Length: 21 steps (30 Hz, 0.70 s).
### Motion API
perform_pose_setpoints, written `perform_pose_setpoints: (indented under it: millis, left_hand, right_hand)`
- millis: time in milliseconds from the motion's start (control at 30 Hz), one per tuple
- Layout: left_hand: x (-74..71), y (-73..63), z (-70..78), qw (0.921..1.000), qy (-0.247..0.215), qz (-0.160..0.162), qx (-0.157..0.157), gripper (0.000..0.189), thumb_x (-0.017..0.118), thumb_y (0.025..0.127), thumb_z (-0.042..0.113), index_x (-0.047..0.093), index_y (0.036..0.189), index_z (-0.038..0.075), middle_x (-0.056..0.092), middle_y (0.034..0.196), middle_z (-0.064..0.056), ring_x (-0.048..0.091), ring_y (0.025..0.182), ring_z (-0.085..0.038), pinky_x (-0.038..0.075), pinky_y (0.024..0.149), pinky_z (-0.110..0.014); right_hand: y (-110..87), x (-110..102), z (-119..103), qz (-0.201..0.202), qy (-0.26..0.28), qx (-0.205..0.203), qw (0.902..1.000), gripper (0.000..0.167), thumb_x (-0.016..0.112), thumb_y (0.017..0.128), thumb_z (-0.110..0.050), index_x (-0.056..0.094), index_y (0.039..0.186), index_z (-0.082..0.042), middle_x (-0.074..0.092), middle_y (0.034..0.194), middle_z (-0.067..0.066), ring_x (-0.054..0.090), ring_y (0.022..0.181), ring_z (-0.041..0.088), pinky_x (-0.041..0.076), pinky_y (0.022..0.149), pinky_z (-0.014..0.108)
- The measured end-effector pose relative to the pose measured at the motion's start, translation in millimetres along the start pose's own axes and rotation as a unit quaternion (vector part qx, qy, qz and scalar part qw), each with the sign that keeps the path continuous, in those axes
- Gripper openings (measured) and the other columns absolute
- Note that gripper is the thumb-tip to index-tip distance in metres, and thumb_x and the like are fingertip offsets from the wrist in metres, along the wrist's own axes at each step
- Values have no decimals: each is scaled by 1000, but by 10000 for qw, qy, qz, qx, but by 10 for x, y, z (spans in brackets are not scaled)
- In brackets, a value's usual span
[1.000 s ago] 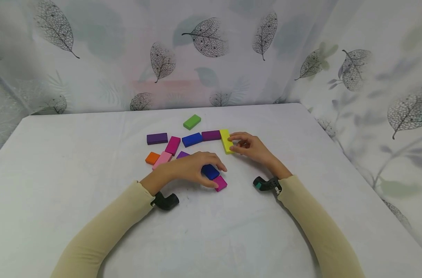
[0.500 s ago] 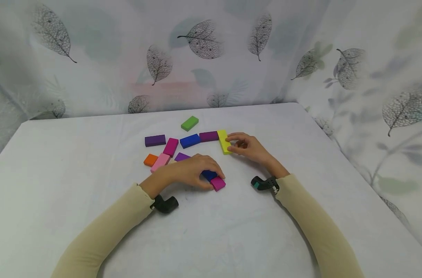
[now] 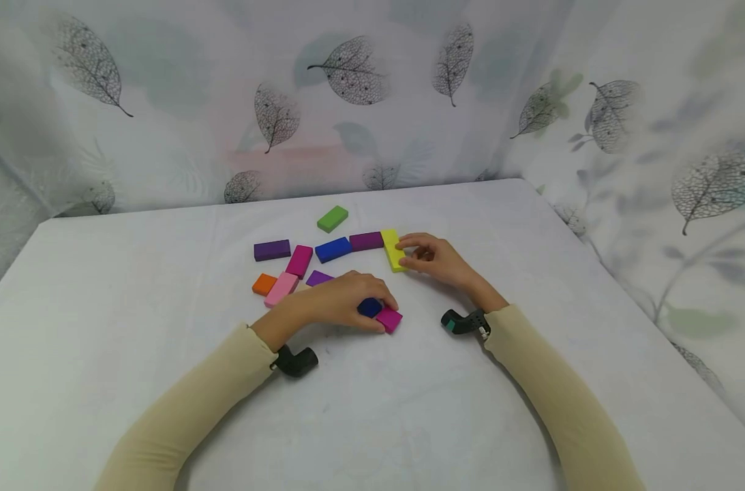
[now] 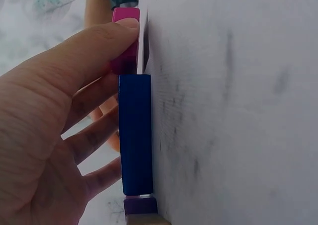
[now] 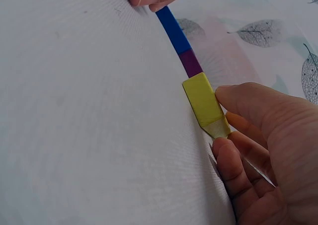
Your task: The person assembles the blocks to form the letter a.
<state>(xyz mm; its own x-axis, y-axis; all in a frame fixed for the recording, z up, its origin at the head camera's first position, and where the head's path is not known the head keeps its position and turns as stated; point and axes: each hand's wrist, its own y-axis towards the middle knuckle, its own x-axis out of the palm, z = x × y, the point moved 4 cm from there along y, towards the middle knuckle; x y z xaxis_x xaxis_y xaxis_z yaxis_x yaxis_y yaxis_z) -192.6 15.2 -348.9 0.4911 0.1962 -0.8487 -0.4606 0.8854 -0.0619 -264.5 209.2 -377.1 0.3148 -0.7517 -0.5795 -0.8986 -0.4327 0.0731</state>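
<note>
In the head view, my left hand (image 3: pixel 347 298) arches over a dark blue block (image 3: pixel 369 307) and pinches the small magenta block (image 3: pixel 390 319) at its end. The left wrist view shows the thumb on that magenta block (image 4: pixel 125 61), with the long blue block (image 4: pixel 135 135) below it in line and fingers behind. My right hand (image 3: pixel 438 259) holds the yellow block (image 3: pixel 392 249) at its right side, thumb and fingertips touching it. A purple-magenta block (image 3: pixel 366 241) meets the yellow one, and a blue block (image 3: pixel 333 249) continues that row leftward.
On the white table (image 3: pixel 470 423) lie a green block (image 3: pixel 332 218) at the back and a dark purple block (image 3: pixel 272 250) at left. Nearby are crimson (image 3: pixel 299 262), pink (image 3: pixel 281 290), orange (image 3: pixel 264 284) and violet (image 3: pixel 320 278) blocks. A leaf-print curtain (image 3: pixel 194 102) hangs behind.
My left thumb and fingers have closed in on the magenta block, which has shifted slightly away and to the right. The right hand stays at the yellow block.
</note>
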Motion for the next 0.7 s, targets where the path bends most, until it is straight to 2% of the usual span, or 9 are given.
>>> perform_pose_setpoints:
  millis: [233,533,700]
  left_hand:
    - [4,33,26,9996,-34,283,23,38,72,89,30,66,122,12,66,116,1,58,109,-13,42,101,-37]
    - [-2,86,-18,9966,-108,719,-394,40,74,88,30,65,123,13,65,115,2,60,102,-10,49,91,-26]
    - [-24,125,-40,9937,-38,885,-687,39,74,88,32,65,122,14,64,110,2,58,98,-11,50,86,-26]
  right_hand:
    - [0,24,-8,-40,-63,-9,10000,36,69,91,-14,64,125,-3,52,140,13,55,94,22,44,81,30]
    - [-1,26,-12,-34,-19,-24,10000,36,69,91,-15,64,125,-4,51,141,12,55,93,23,45,79,29]
    - [-7,7,-9,3,-33,15,10000,35,69,92,-15,64,125,-4,51,141,12,55,94,22,45,79,29]
